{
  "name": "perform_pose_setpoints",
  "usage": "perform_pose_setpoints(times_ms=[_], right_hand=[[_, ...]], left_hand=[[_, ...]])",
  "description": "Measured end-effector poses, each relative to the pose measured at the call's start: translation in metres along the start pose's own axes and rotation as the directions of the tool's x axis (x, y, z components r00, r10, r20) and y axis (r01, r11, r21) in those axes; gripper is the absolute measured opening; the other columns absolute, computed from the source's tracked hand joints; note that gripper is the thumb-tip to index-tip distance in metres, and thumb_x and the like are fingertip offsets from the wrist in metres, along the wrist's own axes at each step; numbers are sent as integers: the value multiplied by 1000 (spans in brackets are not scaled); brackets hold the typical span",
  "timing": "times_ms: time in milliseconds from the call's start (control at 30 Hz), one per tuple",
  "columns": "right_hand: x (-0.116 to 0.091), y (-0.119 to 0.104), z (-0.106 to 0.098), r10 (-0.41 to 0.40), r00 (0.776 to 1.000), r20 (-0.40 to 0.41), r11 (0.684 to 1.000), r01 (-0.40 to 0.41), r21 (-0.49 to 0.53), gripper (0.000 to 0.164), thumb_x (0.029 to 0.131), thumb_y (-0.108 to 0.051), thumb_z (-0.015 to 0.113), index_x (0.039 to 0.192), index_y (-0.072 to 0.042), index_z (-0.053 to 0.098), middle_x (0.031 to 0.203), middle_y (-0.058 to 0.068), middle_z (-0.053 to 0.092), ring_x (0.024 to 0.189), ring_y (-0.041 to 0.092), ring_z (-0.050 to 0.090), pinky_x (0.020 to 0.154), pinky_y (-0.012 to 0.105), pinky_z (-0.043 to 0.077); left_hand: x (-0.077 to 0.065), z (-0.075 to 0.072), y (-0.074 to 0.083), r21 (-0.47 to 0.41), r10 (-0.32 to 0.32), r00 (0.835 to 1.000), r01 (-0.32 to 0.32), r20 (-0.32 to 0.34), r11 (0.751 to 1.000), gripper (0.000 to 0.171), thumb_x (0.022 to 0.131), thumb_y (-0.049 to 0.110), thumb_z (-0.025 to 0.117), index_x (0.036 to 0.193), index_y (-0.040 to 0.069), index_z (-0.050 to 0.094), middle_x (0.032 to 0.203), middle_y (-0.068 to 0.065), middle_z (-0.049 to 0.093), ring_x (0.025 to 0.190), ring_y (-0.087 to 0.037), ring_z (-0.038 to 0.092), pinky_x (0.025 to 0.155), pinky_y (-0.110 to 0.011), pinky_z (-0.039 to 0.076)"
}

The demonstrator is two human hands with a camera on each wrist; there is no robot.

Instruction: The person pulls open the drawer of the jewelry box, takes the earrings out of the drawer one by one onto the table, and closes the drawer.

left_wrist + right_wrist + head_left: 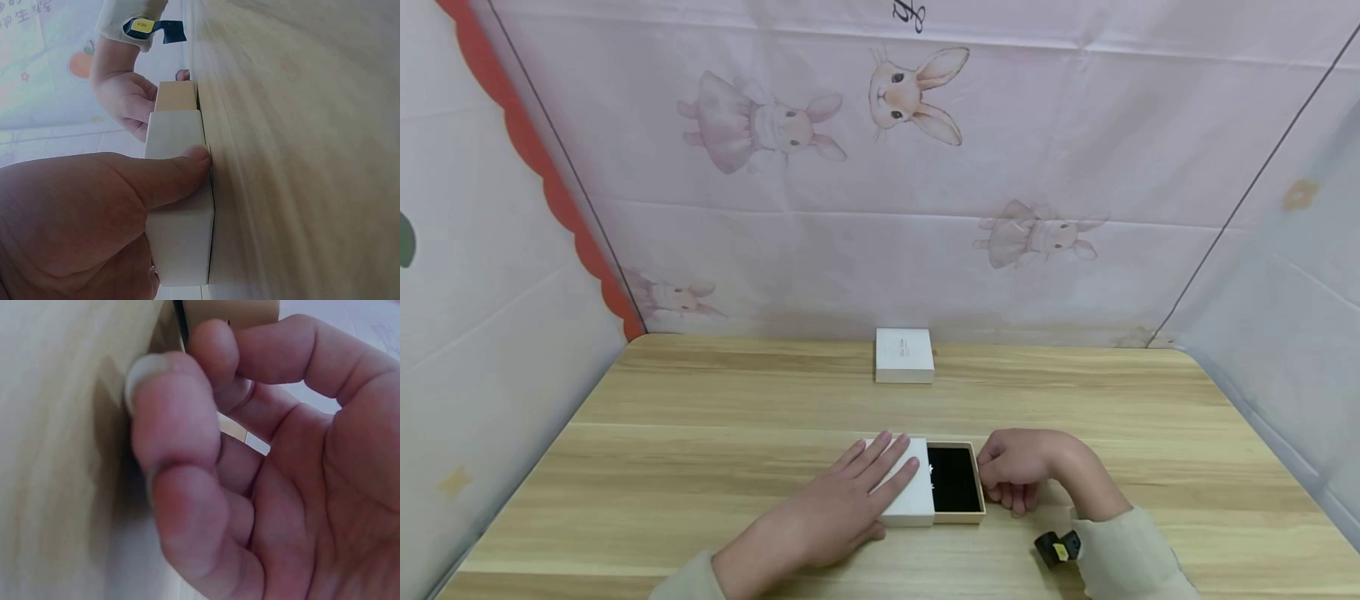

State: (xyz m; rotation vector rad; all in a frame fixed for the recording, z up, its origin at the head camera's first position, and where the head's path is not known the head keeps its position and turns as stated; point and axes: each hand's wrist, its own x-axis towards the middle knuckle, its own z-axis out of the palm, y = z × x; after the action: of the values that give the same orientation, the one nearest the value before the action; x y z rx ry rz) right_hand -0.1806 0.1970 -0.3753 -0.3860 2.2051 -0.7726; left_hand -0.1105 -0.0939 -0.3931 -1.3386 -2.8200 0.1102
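A white sleeve box [916, 502] lies on the table under my left hand [842, 508]. My fingers spread across its top, and in the left wrist view the thumb [178, 175] lies along its near side. Out of the sleeve's right end sticks a tan-edged drawer [958, 518] with a black insert [957, 482] that bears small white marks. My right hand [1026, 468] pinches at the drawer's right end, thumb and forefinger together and the other fingers curled. In the right wrist view, those fingers hide most of the drawer end [259, 311].
A second white box [904, 354] with small lettering stands at the table's back edge. A black strap device with a yellow label [1057, 550] is by the right cuff. Fabric walls with rabbit prints [902, 92] enclose the wooden table [715, 408] behind and at both sides.
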Motion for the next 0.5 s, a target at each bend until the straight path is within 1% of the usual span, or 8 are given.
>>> perform_pose_setpoints(times_ms=[267, 500], right_hand=[[0, 1, -1, -4, 1000, -1, 1000, 4, -4, 21, 86, -7, 53, 68, -1, 61, 58, 4, 61, 46, 14, 57, 42, 25, 50], [0, 2, -2, 4, 1000, -4, 1000, -4, -1, 21, 87, -8, 54, 68, -1, 62, 58, 4, 61, 46, 14, 57, 42, 25, 51]], left_hand=[[0, 1, -1, 7, 2, 1000, -2, -6, 1000, 80, 100, 42, 55, 161, 12, 14, 168, -15, 8, 154, -34, 12, 122, -48, 22], [0, 1, -1, -17, 2, 1000, -2, 3, 1000, 78, 101, 40, 55, 161, 13, 15, 168, -14, 7, 154, -33, 11, 123, -47, 23]])
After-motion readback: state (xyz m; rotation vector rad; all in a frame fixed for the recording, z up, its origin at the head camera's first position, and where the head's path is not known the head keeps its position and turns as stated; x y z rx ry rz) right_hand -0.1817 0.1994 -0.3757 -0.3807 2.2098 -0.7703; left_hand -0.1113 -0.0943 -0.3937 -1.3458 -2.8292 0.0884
